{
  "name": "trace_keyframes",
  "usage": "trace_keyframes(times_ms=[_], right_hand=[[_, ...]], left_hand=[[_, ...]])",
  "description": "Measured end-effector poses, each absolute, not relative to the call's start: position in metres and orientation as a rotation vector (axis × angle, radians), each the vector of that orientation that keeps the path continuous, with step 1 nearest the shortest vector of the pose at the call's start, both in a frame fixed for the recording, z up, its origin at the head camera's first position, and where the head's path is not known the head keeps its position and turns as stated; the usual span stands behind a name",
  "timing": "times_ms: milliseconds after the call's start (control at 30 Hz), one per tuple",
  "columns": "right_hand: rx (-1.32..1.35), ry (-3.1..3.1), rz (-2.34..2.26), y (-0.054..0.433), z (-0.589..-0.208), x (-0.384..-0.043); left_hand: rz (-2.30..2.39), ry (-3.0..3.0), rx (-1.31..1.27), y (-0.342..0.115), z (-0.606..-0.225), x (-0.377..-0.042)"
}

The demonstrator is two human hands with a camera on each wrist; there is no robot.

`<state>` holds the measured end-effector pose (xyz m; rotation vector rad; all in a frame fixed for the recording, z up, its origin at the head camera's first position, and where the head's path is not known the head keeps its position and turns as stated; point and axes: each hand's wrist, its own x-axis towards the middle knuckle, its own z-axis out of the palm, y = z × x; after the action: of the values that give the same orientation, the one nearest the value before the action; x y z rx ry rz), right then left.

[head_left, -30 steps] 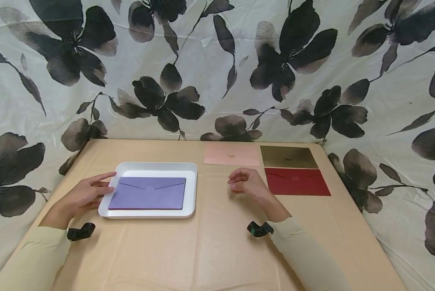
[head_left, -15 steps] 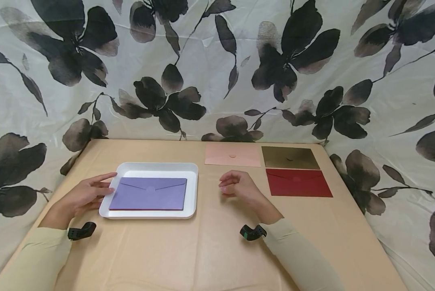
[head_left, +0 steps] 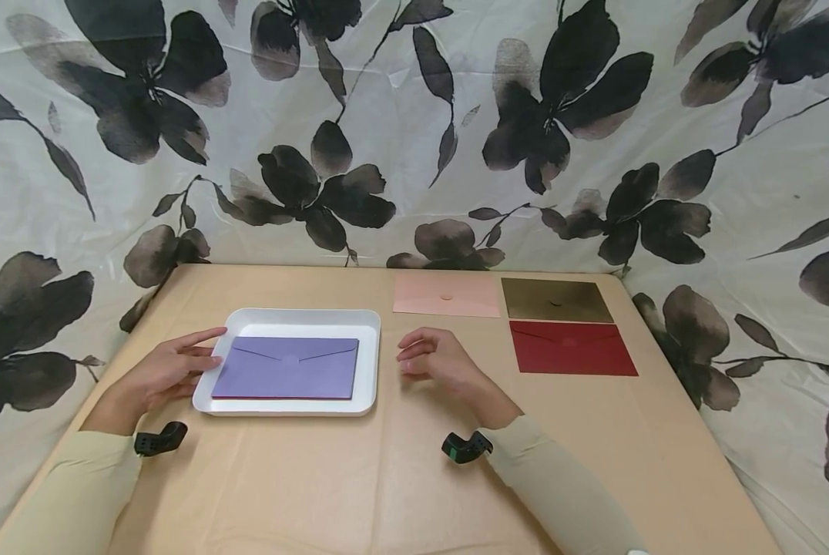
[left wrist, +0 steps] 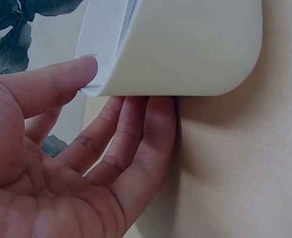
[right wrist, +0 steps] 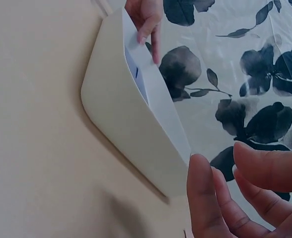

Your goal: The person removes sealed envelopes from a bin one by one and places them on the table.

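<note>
A white tray (head_left: 369,362) holds a purple envelope (head_left: 286,370), with a thin red edge showing along the envelope's bottom. At the tray's left end, my left hand (head_left: 168,374) grips the rim. In the left wrist view its thumb (left wrist: 81,72) lies over the rim while the other fingers reach beneath the tray. My right hand (head_left: 435,358) hovers to the right of the tray, apart from it, with loosely bent fingers and nothing held. In the right wrist view, thumb and fingertips stand apart close to the tray's near end.
Behind and right of my right hand lie a pink envelope (head_left: 445,294), a gold-brown envelope (head_left: 557,300) and a red envelope (head_left: 572,348). The beige table (head_left: 317,486) ends at the back against a white floral cloth (head_left: 401,100).
My right hand has moved left, away from the red envelope and toward the tray. My left hand keeps its grip on the tray, which stays in place.
</note>
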<state>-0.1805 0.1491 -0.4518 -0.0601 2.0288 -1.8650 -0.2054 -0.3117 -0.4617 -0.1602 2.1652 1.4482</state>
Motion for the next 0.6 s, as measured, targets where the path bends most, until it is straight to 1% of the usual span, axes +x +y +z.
trace_keyframes(times_ms=[600], right_hand=[[-0.081, 1.852, -1.945, 0.113, -0.446, -0.177]], left_hand=[[1.469, 2.163, -0.172, -0.31, -0.461, -0.204]])
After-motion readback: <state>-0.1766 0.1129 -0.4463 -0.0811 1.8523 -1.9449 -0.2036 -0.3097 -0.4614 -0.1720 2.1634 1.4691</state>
